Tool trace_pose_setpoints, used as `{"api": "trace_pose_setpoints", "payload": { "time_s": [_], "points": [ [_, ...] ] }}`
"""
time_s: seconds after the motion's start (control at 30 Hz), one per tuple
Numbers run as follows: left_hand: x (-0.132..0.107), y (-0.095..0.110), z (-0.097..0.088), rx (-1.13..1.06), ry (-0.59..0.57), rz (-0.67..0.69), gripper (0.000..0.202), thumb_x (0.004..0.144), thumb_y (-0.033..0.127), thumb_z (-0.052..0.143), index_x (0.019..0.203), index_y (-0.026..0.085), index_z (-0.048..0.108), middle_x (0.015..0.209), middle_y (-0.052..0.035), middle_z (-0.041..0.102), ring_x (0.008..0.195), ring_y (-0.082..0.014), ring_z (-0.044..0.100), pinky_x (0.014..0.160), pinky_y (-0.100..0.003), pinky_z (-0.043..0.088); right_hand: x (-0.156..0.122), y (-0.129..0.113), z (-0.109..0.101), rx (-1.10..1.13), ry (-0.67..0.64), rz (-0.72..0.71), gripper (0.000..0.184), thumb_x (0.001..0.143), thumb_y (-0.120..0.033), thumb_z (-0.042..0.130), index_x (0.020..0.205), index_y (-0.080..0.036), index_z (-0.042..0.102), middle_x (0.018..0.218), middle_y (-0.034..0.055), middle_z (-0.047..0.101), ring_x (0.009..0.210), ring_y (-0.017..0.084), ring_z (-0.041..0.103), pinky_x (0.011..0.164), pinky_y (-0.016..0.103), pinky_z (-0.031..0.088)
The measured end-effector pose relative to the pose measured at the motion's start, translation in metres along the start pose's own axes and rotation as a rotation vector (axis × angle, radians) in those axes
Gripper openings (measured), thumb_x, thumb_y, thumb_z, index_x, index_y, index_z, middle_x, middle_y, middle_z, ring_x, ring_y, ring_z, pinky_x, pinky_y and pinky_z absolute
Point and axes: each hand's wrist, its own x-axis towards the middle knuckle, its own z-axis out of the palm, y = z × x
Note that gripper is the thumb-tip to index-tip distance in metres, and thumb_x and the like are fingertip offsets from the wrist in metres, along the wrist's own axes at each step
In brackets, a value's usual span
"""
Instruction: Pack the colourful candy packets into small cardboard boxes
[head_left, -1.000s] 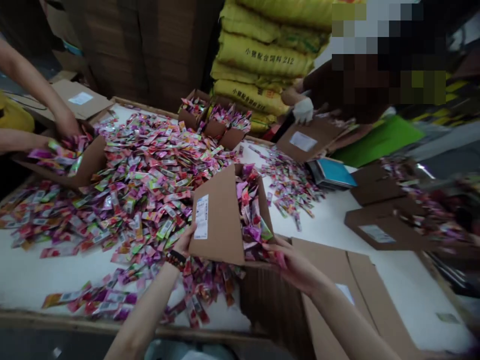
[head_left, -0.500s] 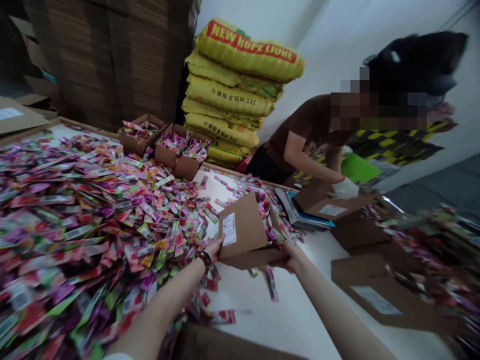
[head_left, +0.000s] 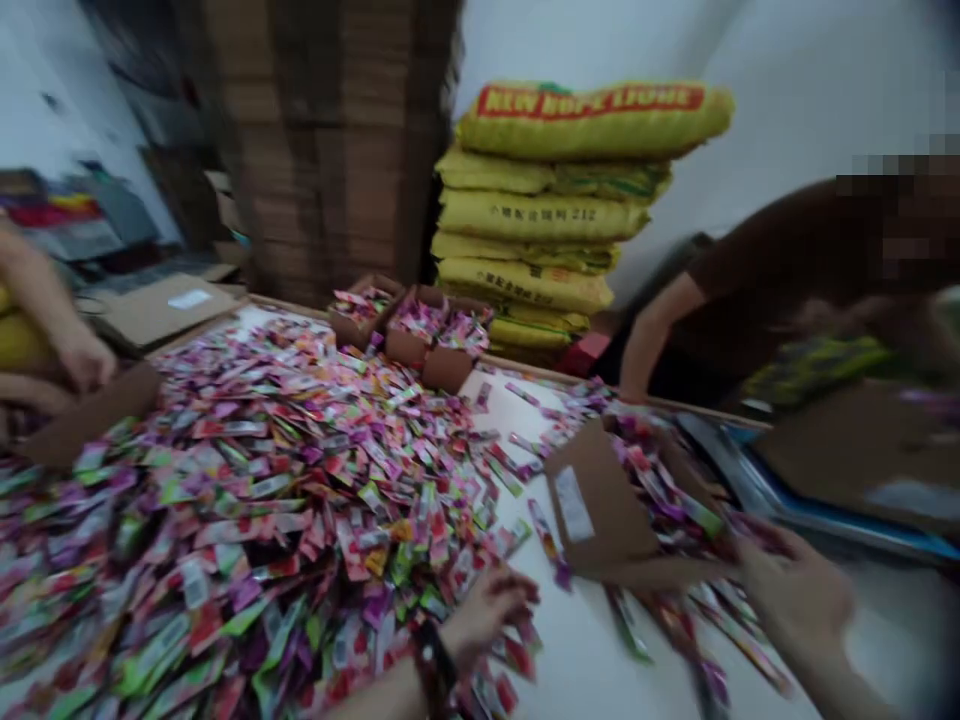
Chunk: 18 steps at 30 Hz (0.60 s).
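A small cardboard box with a white label sits tilted on the white table, full of colourful stick sachets. My right hand, smeared by motion, grips the near right edge of this box. My left hand, with a dark bracelet at its wrist, hovers at the edge of the big sachet pile, apart from the box. Its fingers are loosely bent, with nothing visible in them. Several loose sachets lie on the table below the box.
Filled boxes stand at the table's far edge, before stacked yellow sacks. A co-worker in a brown top leans in at right, beside a blue-edged flat stack and another box. At left, another person's hand is at a carton.
My left hand has let go of the box and moved to the sachet pile. My right hand stays at the box. The view has swung left, bringing another person's arms into sight.
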Motion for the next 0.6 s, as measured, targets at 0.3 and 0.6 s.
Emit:
{"api": "trace_pose_setpoints", "payload": {
  "time_s": [0.3, 0.6],
  "points": [
    [-0.064, 0.195, -0.179, 0.796, 0.487, 0.405, 0.02, 0.08, 0.022, 0.049, 0.083, 0.015, 0.068, 0.077, -0.0053, 0.069, 0.071, -0.0173, 0.061, 0.068, -0.028, 0.049, -0.045, -0.156, 0.137, 0.111, -0.423, -0.618, 0.045, 0.065, -0.031, 0.056, 0.107, -0.018, 0.066, 0.116, 0.0144, 0.064, 0.111, 0.032, 0.058, 0.101, 0.044, 0.043],
    [0.144, 0.396, -0.284, 1.636, 0.764, 0.332, 0.039, 0.073, 0.01, 0.06, 0.112, 0.01, 0.067, 0.128, -0.0238, 0.057, 0.123, -0.0381, 0.047, 0.099, -0.052, 0.039, 0.05, -0.301, 0.268, -0.221, -0.241, -0.743, 0.058, 0.073, -0.009, 0.061, 0.131, -0.01, 0.053, 0.137, 0.0237, 0.042, 0.125, 0.033, 0.048, 0.105, 0.043, 0.039]
  ]
}}
